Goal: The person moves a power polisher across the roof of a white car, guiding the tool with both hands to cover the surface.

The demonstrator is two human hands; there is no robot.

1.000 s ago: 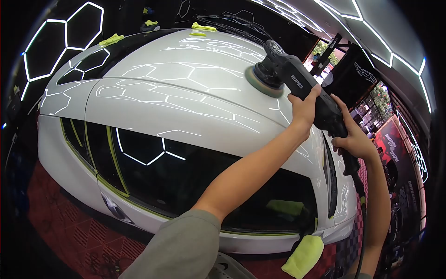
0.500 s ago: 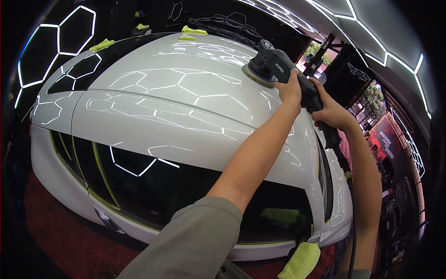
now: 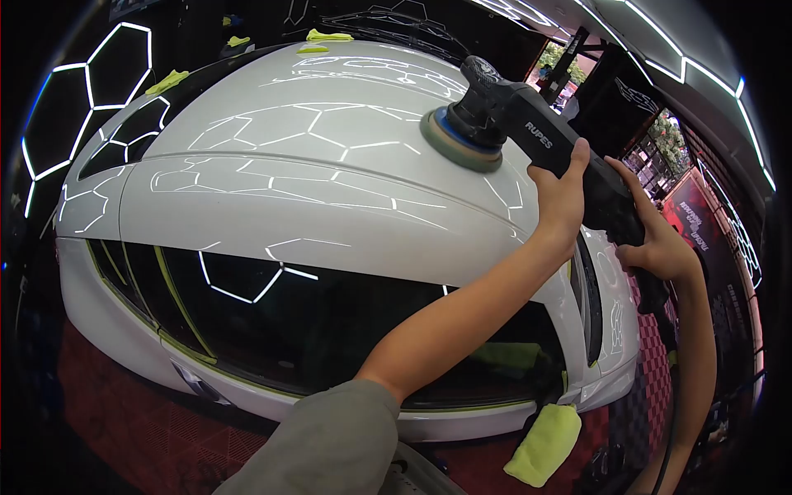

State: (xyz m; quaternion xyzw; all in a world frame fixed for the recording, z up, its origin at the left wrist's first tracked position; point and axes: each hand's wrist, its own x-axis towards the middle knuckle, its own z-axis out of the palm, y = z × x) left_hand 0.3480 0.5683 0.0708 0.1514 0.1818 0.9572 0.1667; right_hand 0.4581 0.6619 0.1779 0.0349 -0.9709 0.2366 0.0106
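Note:
A black car polisher (image 3: 540, 136) marked RUPES spans the upper right of the view. Its round polishing pad (image 3: 464, 148) overlaps the glossy white car roof (image 3: 322, 136), which mirrors hexagonal lights. My left hand (image 3: 563, 194) wraps round the polisher's body behind the head, thumb toward the pad. Farther back, my right hand (image 3: 664, 243) grips the rear handle, with the power cord (image 3: 678, 388) hanging below along the right forearm. Below the roof edge runs the dark side window (image 3: 363, 338), edged with yellow-green masking tape (image 3: 183, 301).
A yellow-green cloth (image 3: 544, 445) covers the side mirror at the lower right. Other such cloths (image 3: 330, 35) lie beyond the roof's far edge. Red floor tiles (image 3: 157, 421) surround the car. A printed banner (image 3: 701, 231) stands at the right, hexagonal lights (image 3: 120, 66) at the left.
The polisher and both hands have come closer to me, back across the roof and to the right. The camera view has shifted slightly.

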